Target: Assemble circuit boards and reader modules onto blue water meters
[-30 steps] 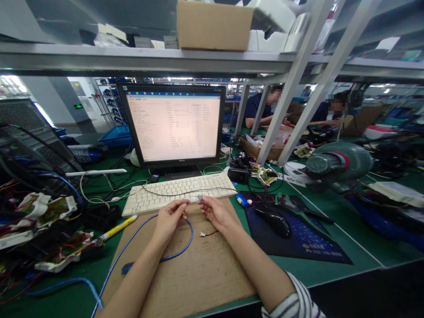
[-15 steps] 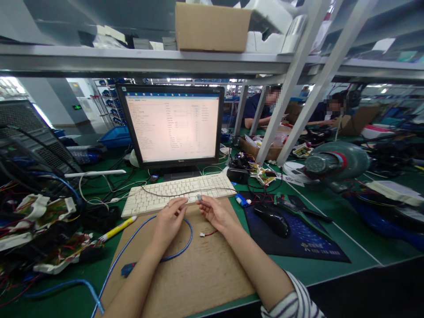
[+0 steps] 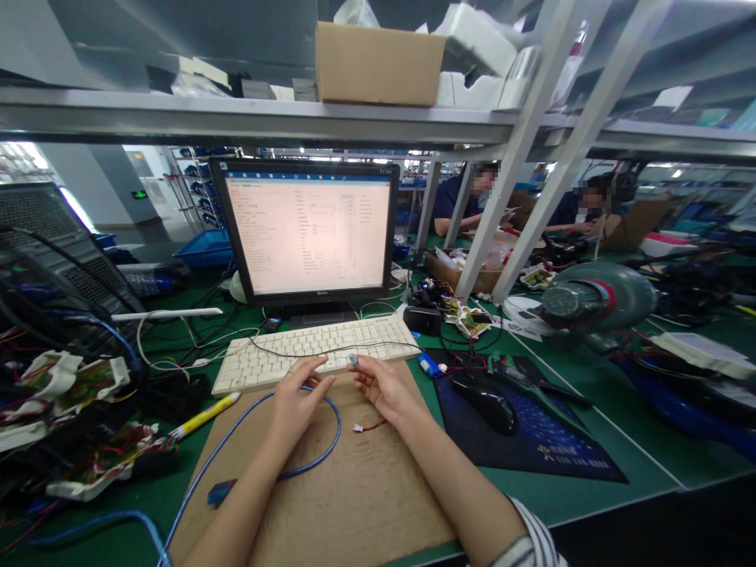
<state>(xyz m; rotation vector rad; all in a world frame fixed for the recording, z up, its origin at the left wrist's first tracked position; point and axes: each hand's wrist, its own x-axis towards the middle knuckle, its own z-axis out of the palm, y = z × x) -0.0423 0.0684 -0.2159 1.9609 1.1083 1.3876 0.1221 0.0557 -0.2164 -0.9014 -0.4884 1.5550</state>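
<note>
My right hand (image 3: 378, 386) pinches a small bluish part (image 3: 353, 360) between thumb and fingertips, over the front edge of the white keyboard (image 3: 319, 346). A thin red wire with a white connector (image 3: 358, 428) hangs beneath that hand, above the cardboard sheet (image 3: 354, 488). To the left, my left hand (image 3: 302, 390) has its thumb and fingers apart, with nothing visible between them. A blue cable (image 3: 338, 425) loops under and around it, and a blue plug (image 3: 220, 493) lies beside my left forearm.
The monitor (image 3: 313, 228) stands behind the keyboard. On the right are a black mouse (image 3: 484, 402), a mouse pad (image 3: 549, 441) and a blue battery-like piece (image 3: 428, 364). Opened white housings (image 3: 88, 465) and a yellow marker (image 3: 206, 416) lie left. Two people work beyond the shelf posts.
My left hand's thumb and fingers have spread slightly, and the hand sits a little farther from my right hand. My right hand still holds the small part. The view has tilted slightly.
</note>
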